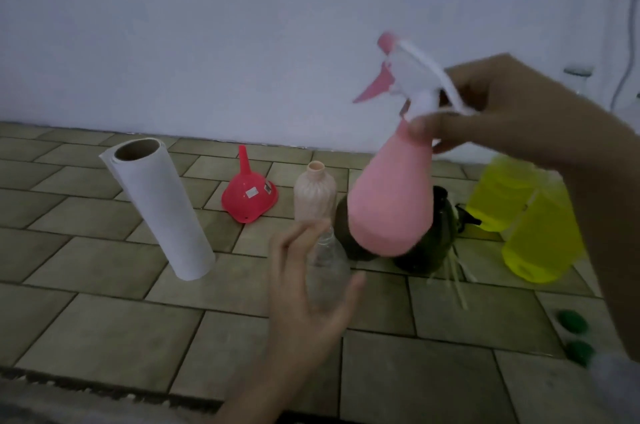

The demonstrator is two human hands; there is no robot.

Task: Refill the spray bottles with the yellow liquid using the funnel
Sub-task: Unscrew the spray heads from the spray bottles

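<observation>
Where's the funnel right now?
Head view, left of centre: the red funnel sits upside down on the tiled floor, between the paper towel roll and the peach bottle.

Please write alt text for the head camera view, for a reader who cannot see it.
A person's right hand holds a pink spray bottle by its white trigger head in the air, while the open left hand reaches beside a clear bottle. On the tiled floor stand a paper towel roll, an upturned red funnel and jugs of yellow liquid.

I count four bottles: one pink spray bottle [389, 202], one peach [314, 191], one clear [327, 271] and one dark green [434, 233]. There is one funnel [250, 197], one paper roll [157, 209], two yellow jugs [540, 236] and two green caps [573, 321].
</observation>
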